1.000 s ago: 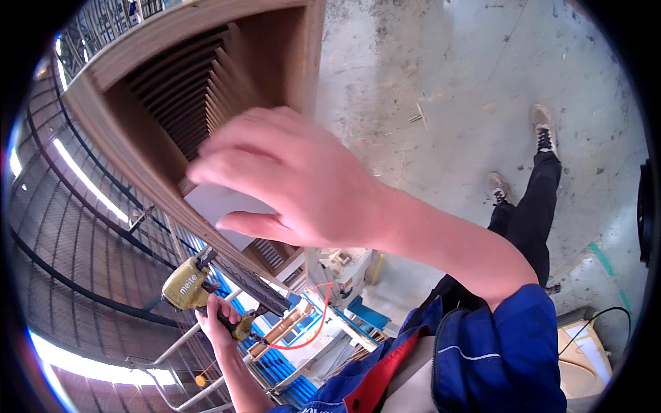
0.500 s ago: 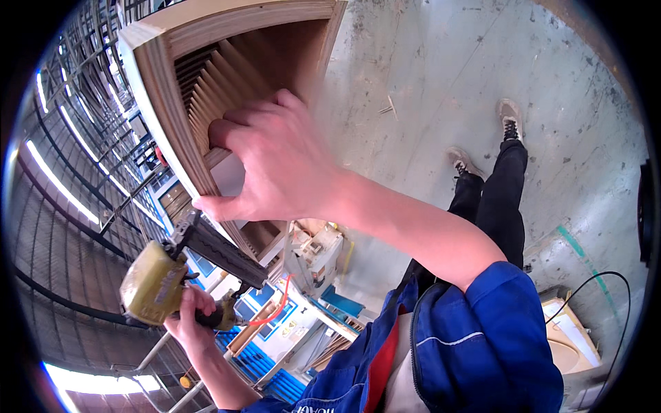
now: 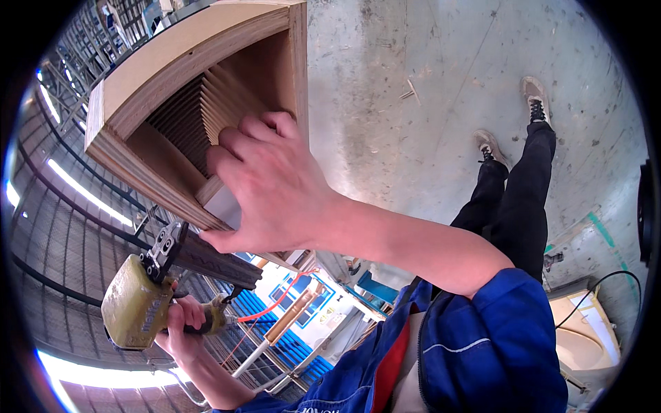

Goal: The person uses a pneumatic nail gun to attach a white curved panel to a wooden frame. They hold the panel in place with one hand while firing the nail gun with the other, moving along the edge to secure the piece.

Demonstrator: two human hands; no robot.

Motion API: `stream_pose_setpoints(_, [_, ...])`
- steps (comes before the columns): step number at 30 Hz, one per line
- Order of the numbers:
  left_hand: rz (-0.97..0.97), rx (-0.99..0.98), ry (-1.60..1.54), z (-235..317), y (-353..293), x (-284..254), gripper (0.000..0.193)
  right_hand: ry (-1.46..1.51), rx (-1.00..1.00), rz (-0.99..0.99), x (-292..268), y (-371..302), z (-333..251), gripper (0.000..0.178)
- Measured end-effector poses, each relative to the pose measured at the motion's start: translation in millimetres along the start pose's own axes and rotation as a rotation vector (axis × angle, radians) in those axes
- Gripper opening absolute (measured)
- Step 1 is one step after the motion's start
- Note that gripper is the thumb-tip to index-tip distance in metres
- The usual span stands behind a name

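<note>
In my left hand (image 3: 183,323) is a pneumatic nail gun (image 3: 135,303) with a scuffed yellow-green body, the fingers closed round its handle. Its metal nose points up, close below the lower edge of a wooden box (image 3: 189,65). The box has thick plywood edges, a curved front frame and a row of thin slats (image 3: 215,103) inside. My right hand (image 3: 275,186) grips the box's lower rim, fingers curled inside the opening and thumb along the outer edge. That hand hides part of the rim and the interior.
An orange air hose (image 3: 281,300) runs from the nail gun's handle. Behind it are blue and white equipment (image 3: 310,303) and pipe railings. Thin wood scraps (image 3: 412,91) lie on the grey floor. At the lower right are a tan panel (image 3: 585,323) and a black cable (image 3: 606,275).
The box appears farther left and turned, with more of its slatted interior showing. The nail gun has shifted slightly left and down. Both hands keep their grips.
</note>
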State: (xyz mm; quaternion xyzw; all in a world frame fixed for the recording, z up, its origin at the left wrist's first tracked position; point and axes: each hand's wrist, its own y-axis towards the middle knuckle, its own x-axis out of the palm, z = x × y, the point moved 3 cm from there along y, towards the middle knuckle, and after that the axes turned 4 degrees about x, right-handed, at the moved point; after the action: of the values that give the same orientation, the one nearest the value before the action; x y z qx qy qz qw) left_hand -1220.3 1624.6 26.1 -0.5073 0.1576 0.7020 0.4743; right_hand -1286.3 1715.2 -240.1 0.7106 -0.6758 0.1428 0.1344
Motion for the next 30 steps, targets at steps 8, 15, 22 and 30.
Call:
stream_pose_setpoints(8, [-0.055, 0.067, 0.080, -1, 1, -7, 0.050, 0.035, 0.003, 0.065, 3, 2, 0, 0.058])
stream_pose_setpoints(15, [-0.101, 0.021, 0.112, 6, 4, -2, 0.043, 0.032, -0.007, 0.088, 7, 2, 1, 0.057])
stream_pose_setpoints(22, [-0.095, -0.036, 0.217, 9, 7, -6, 0.036, -0.025, 0.010, 0.052, 9, 1, -1, 0.055])
stream_pose_setpoints(30, [-0.157, -0.028, 0.180, 6, 11, -4, 0.038, -0.035, 0.014, 0.024, 10, 2, 0, 0.053])
